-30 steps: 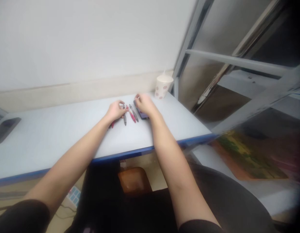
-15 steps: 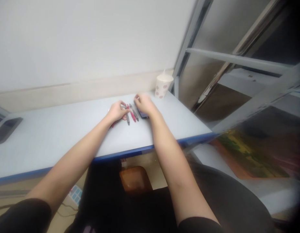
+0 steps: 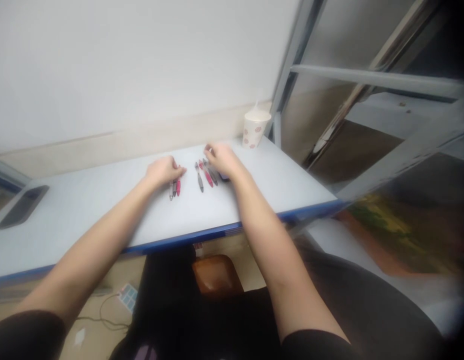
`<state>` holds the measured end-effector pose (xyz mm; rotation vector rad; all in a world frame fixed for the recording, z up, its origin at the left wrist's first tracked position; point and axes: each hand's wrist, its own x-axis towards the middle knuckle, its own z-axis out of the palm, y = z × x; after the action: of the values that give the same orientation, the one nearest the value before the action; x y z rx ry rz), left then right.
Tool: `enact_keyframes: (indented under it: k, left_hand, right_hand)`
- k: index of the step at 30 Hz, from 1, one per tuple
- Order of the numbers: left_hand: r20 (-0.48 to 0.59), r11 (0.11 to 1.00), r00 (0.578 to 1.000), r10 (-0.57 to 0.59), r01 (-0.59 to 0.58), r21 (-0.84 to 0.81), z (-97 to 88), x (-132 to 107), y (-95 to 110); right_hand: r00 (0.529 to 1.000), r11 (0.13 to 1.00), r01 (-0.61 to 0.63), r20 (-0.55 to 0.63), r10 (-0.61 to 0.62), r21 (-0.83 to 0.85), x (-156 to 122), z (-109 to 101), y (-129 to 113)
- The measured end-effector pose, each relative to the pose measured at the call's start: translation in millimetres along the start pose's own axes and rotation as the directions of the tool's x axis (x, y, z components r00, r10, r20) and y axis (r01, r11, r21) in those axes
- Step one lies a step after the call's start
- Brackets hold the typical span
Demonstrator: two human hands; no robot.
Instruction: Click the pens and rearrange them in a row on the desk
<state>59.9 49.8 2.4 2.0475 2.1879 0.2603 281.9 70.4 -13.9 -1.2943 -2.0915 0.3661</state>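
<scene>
My left hand [image 3: 163,170] is over the left group of pens, its thumb and fingers pinched at the upper end of a pink pen [image 3: 178,188]. Close beside that pen lie a grey pen [image 3: 174,188] and a white pen [image 3: 171,194], partly covered by the hand. To the right is a second row: a grey pen [image 3: 200,179], a pink pen [image 3: 206,175] and a dark grey pen [image 3: 213,176]. My right hand [image 3: 221,159] rests with curled fingers just past this row; whatever its fingertips may hold is hidden. A dark flat object [image 3: 225,177] shows partly beneath it.
At the table's back right corner stands a white paper cup [image 3: 254,130] with red prints. A dark flat device [image 3: 24,206] lies at the far left. The white table [image 3: 202,215] has a blue front edge, a wall behind and a metal frame [image 3: 367,77] at right.
My left hand has moved left from the grey pen in the right row to the left group, uncovering that pen. My right hand stays nearly where it was. The view has shifted slightly.
</scene>
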Motion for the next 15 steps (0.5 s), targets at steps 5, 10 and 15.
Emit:
enact_keyframes:
  k: [5,10,15]
  left_hand:
    - [-0.019,0.999,1.000,-0.005,0.004,-0.043,13.6,0.0,1.4]
    - [-0.028,0.964,0.999,-0.021,0.013,-0.267,15.5,8.2,-4.4]
    - [-0.121,0.779,0.992,-0.041,-0.044,-0.625,5.1,11.4,-18.2]
  right_hand:
    - [0.992,0.998,0.054,0.108,-0.058,0.037,-9.3,-2.1,-23.5]
    - [0.980,0.997,0.048,0.188,-0.058,0.059,-17.6,-6.3,-40.4]
    - [0.997,1.000,-0.009,0.077,0.008,0.004,-14.7,0.8,-42.6]
